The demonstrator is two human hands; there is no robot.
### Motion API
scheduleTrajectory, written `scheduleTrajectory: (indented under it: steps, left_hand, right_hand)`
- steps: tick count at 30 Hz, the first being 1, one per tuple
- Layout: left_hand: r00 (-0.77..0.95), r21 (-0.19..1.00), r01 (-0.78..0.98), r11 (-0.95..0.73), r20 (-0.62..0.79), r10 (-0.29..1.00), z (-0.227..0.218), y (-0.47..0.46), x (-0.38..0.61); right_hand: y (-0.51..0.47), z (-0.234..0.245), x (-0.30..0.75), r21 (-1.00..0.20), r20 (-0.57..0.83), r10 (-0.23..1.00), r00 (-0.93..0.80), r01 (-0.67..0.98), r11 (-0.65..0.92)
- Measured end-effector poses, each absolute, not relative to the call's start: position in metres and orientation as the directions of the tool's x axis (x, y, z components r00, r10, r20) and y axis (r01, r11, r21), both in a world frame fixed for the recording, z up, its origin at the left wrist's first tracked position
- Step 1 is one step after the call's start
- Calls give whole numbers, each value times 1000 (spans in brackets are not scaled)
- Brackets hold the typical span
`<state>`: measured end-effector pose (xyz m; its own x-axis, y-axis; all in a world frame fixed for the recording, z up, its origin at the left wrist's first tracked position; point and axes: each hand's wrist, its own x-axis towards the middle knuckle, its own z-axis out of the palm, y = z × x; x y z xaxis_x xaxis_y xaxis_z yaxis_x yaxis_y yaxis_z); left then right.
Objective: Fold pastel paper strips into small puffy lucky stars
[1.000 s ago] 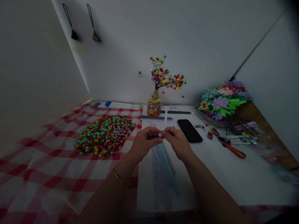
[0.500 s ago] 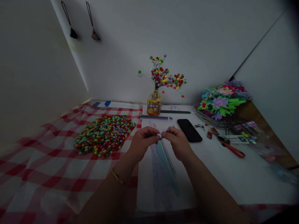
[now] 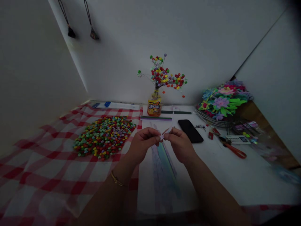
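Between my two hands is a small pale paper strip (image 3: 162,137), pinched at its near part by the fingertips; a loose end of it sticks up by my right thumb. My left hand (image 3: 144,141) is closed on the strip's left side, and my right hand (image 3: 179,142) is closed on its right side. Below them, long blue-green and lilac paper strips (image 3: 166,160) lie on the white board. To the left, a heap of small folded paper stars (image 3: 105,136) in many colours rests on the checked cloth.
A bottle vase (image 3: 154,107) with stems of coloured stars stands at the back. A black phone (image 3: 190,131) lies right of my hands. Farther right are orange-handled pliers (image 3: 235,149) and a basket of fluffy flowers (image 3: 222,102). Red-and-white cloth (image 3: 54,175) covers the left side.
The strip's loose end now sticks up more visibly between my hands. Both hands stay nearly in place, with the view shifted slightly.
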<state>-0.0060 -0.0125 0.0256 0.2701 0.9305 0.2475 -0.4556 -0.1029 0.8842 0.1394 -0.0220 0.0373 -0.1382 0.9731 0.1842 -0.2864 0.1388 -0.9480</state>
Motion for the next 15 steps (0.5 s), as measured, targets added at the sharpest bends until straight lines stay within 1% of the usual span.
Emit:
scheduleTrajectory:
  steps: [6, 15]
  left_hand:
    - [264, 896, -428, -118, 249, 932, 24, -13, -7]
    - [289, 886, -442, -141, 290, 912, 26, -13, -5]
  right_hand:
    - [-22, 37, 139, -967, 176, 982, -75, -201, 158]
    - [-23, 37, 140, -969, 175, 977, -118, -198, 150]
